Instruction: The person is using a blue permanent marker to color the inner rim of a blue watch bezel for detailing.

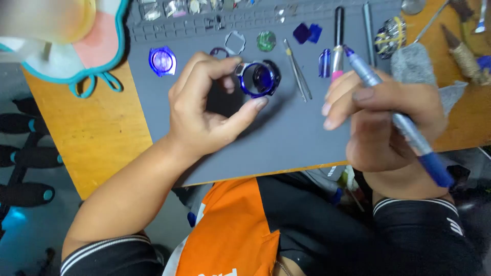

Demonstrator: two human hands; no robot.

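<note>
Our left hand [204,110] pinches a blue watch case [258,79] between thumb and forefinger, the other fingers curled under. We hold it by the rim, just above the grey mat [276,138], probably so that the open face stays turned up to us and clear of our fingers. Our right hand [388,122] is closed around a blue pen-like tool [394,115], gripped as one grips a pen, its dark tip pointing up and left towards the case but well apart from it; the grip looks suited to fine, steady work at the tip.

Under both hands lies the mat, which covers most of the wooden table [97,133]; the mat likely keeps small parts from rolling off. Beyond the left hand, at the table's far corner, sits a white and pink tray with a teal edge [97,46]. Beyond the right hand's knuckles lies a grey cloth [411,64], near enough to reach.

Smaller things stand in a row past the fingertips. Between the two hands lie tweezers [299,74], pointing towards us. Just right of them a pink and black tool [336,51] lies beside a blue strap piece [325,62]. Left of the left hand's forefinger rests a round blue part [162,61]. Past the case lie a thin clear ring [235,42], a green disc [266,41] and dark blue chips [306,33], each set apart from the others, so we judge, to be picked up singly.
</note>
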